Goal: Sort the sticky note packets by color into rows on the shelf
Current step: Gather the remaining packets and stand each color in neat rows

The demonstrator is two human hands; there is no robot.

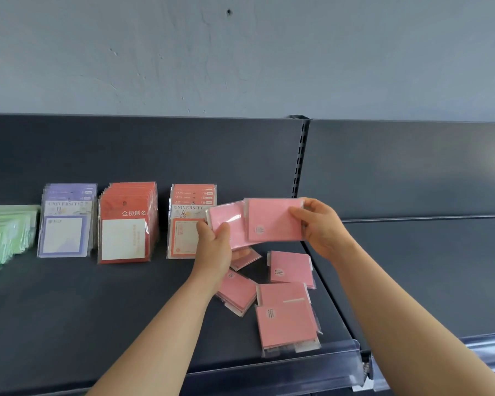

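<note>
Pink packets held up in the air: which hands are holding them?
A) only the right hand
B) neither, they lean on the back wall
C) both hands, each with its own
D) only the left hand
C: the left hand grips the left pink packet and the right hand pinches the right pink packet, above the loose pink packets lying on the shelf.
</note>
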